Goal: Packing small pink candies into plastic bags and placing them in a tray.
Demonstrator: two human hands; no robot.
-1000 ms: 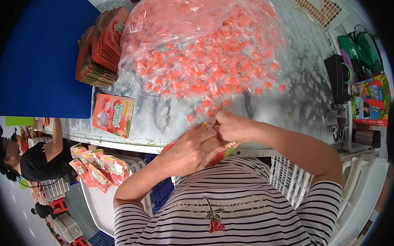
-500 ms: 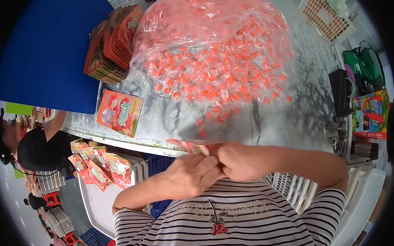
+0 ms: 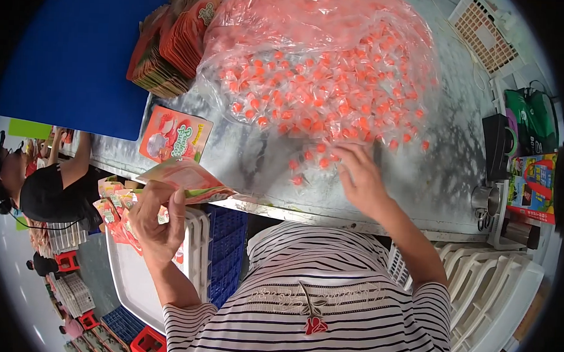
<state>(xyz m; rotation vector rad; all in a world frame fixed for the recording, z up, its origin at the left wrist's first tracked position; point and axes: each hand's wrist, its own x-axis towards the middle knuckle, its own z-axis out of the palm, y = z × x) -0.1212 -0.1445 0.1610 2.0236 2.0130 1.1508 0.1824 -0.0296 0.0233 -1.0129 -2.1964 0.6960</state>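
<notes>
At the table's front edge, my left hand is closed on a red-and-green candy pouch, pinching its near side between thumb and fingers. My right hand reaches over the table with its fingers stretched out and slightly apart. Its fingertips are at the near edge of a pile of orange-red candies in clear wrappers. I cannot tell whether they touch one. The candies spread from a large clear plastic bag. Another pouch lies flat on the table, just beyond the held one.
A stack of pouches stands far left beside a blue panel. Plump pouches sit on a white tray below the table edge. A person in black works at left. A metal cup stands at right.
My hands were together at my chest around a pouch. They have parted: the left carried the pouch leftward, and the right let go and moved forward to the candies.
</notes>
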